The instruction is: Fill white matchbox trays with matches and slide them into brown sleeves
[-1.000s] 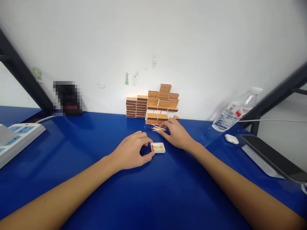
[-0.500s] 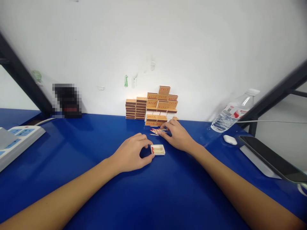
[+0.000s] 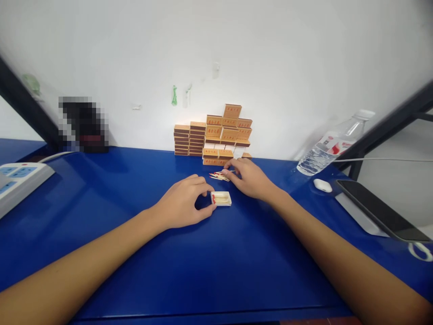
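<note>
My left hand (image 3: 186,201) grips the left end of a small white matchbox tray (image 3: 226,204) between thumb and fingers. Inside the tray lie several matches (image 3: 221,198), red heads to the left. A loose pile of matches (image 3: 219,176) is on the blue table just behind the tray. Over the right side of this pile, my right hand (image 3: 248,177) has its thumb and fingers closed together on a match. Its fingers partly hide the pile.
Matchboxes (image 3: 213,132) are stacked behind the pile against the wall, with two columns of matchboxes (image 3: 181,140) beside them. A water bottle (image 3: 318,153), earbud case (image 3: 322,185) and phone (image 3: 382,210) are at right. A power strip (image 3: 25,180) is at left.
The view has tilted down, so everything sits higher in the picture and the table's near edge shows. My right thumb and fingers have drawn closer together at the pile. The left hand keeps its grip.
</note>
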